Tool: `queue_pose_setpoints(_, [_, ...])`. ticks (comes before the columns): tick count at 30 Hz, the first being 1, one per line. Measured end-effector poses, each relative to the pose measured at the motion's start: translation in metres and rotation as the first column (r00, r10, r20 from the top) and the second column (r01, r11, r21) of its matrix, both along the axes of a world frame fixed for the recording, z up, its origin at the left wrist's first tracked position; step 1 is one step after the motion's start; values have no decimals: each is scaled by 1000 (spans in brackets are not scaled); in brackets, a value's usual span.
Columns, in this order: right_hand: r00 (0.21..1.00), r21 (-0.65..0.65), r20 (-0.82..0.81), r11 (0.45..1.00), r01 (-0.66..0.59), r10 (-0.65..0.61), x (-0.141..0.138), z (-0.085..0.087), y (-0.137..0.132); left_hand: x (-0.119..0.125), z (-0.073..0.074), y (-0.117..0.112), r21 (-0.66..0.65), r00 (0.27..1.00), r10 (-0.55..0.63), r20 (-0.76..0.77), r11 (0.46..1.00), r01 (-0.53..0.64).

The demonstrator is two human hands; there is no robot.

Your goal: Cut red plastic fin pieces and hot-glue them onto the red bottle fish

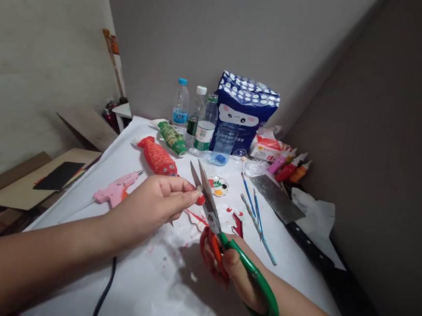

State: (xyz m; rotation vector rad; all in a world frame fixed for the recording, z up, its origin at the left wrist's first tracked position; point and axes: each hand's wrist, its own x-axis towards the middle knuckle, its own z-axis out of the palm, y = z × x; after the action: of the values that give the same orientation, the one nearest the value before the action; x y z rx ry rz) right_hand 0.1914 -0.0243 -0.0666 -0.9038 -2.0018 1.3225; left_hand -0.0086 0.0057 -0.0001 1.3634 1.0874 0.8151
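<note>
Right now the left hand pinches a small red piece between thumb and fingers, holding it above the white surface, right against the parted blades of the scissors. The right hand is closed through the green loops, with the blades angled up and away from the body. What the piece is made of is too small to tell.

To my eye, the cut will go best if the piece sits deep in the blades near the pivot, not out at the tips, and if the left fingertips stay behind the cutting line. Turning the piece and not the scissors should keep the edge clean. A slow, short close seems wise, since so little of the piece shows beyond the pinch.

A pink glue gun lies just beyond the left hand. Paintbrushes and a cleaver lie to the right.
</note>
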Motion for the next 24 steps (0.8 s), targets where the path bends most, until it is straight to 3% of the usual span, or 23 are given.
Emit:
queue_pose_setpoints(4, [995,-123,71,990,-66,75,12,5,8,-4,1,-1,83,996,8,-91,997,0])
queue_pose_setpoints(10, [993,-65,61,993,-98,102,15,10,8,-5,5,-2,133,981,18,-195,991,9])
queue_pose_setpoints(15, [994,-109,67,991,-78,86,12,18,4,-6,8,-4,207,969,34,-245,978,18])
queue_pose_setpoints(19, [989,-64,123,996,-69,77,15,25,4,-7,9,-5,279,959,54,-278,960,27])
queue_pose_setpoints(24, [979,-137,203,990,18,10,24,18,9,-8,9,-3,327,940,80,-330,945,34])
